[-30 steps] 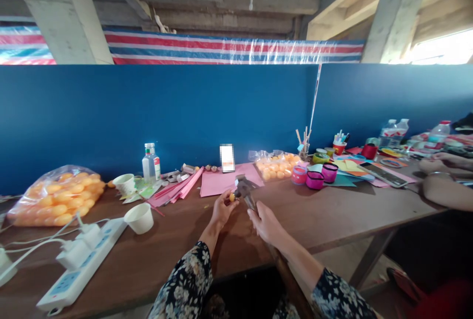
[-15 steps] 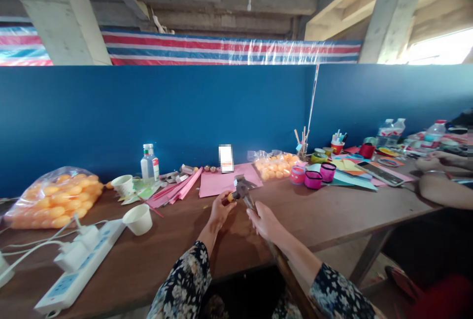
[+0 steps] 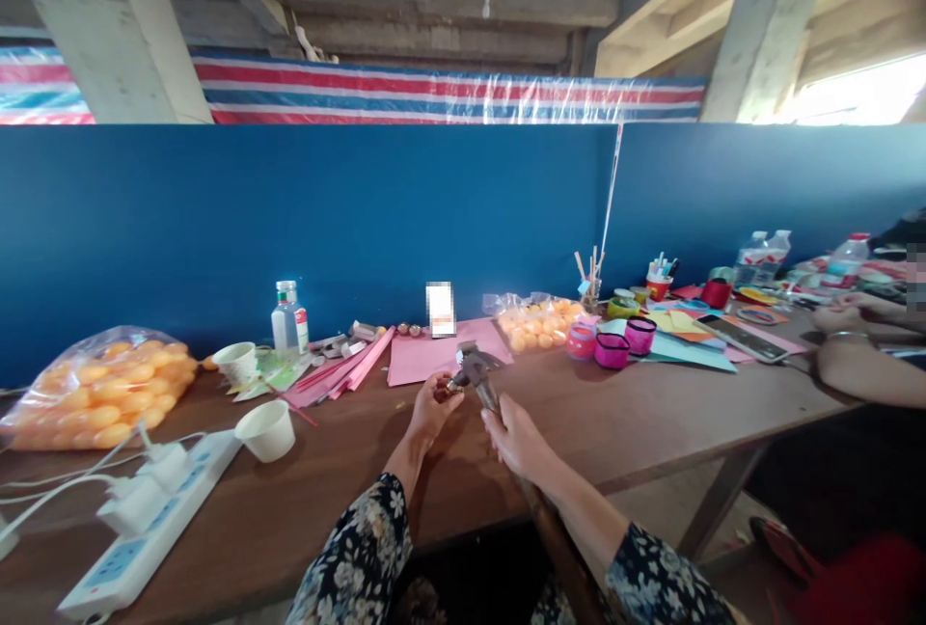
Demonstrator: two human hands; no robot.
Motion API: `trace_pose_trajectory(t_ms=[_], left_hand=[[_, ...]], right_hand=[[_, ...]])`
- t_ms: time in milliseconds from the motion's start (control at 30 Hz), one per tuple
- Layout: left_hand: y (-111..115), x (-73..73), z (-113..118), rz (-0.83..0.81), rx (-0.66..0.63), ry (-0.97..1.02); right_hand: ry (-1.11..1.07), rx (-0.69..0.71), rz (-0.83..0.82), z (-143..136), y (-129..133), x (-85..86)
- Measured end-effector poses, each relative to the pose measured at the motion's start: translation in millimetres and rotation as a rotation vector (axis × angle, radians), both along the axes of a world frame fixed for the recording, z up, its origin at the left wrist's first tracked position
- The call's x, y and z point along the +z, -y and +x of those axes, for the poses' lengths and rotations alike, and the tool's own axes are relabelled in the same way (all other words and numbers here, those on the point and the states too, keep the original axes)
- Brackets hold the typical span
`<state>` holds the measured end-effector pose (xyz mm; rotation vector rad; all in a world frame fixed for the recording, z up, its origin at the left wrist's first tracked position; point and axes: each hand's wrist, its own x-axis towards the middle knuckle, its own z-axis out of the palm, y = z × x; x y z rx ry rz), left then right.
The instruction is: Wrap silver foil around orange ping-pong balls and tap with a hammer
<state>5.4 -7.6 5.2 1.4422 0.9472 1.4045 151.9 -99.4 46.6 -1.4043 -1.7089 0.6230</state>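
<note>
The left hand (image 3: pixel 432 408) pinches a small piece (image 3: pixel 453 385) between thumb and fingers. The piece is raised over the table (image 3: pixel 347 500), directly left of the hammer (image 3: pixel 475 368). The right hand (image 3: pixel 522 434) is closed around the hammer's handle just below the head; the head is inclined toward the piece. Contact between head and piece cannot be determined.

Difference from the earlier frames: one second ago the piece shows a yellow face; half a second ago, yellow is visible beside a dark part; now it shows a shiny, metallic-looking surface. Both hands retain their grips, and the hammer remains near the same position. The table items appear slightly farther left in the view.

Surroundings: the pink paper (image 3: pixel 409 362) lies beyond the hands. Two shiny balls (image 3: pixel 409 329) rest at its far edge. The white cup (image 3: pixel 265 431) stands to the left, beside the power strip (image 3: pixel 155 533).
</note>
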Motion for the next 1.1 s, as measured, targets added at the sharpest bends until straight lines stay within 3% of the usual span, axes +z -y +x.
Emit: trace_pose_trajectory(t_ms=[233, 400, 533, 700, 867, 1000, 1100], left_hand=[[1.4, 4.5, 1.6, -0.022, -0.005, 0.005], [-0.3, 1.6, -0.1, -0.017, -0.036, 0.014], [-1.4, -1.1, -1.1, -0.027, 0.006, 0.017], [-3.3, -1.8, -1.2, -0.012, -0.054, 0.036], [-0.1, 1.9, -2.4, -0.006, -0.035, 0.064], [3.0, 5.8, -1.7, -0.030, -0.036, 0.069], [3.1, 5.8, -0.9, -0.033, -0.037, 0.084]], right_hand=[[0.001, -0.040, 0.038, 1.1, -1.1, 2.9], [-0.011, 0.020, -0.036, 1.2, -0.7, 4.9], [-0.063, -0.015, -0.003, 0.7, -1.1, 4.6], [-0.098, 0.030, -0.085, 2.2, -2.6, 2.4], [-0.108, -0.021, -0.024, 3.1, -4.4, 2.1], [-0.145, 0.046, -0.105, 0.9, -2.9, 2.8], [-0.117, 0.044, -0.049, -0.7, -2.0, 0.8]])
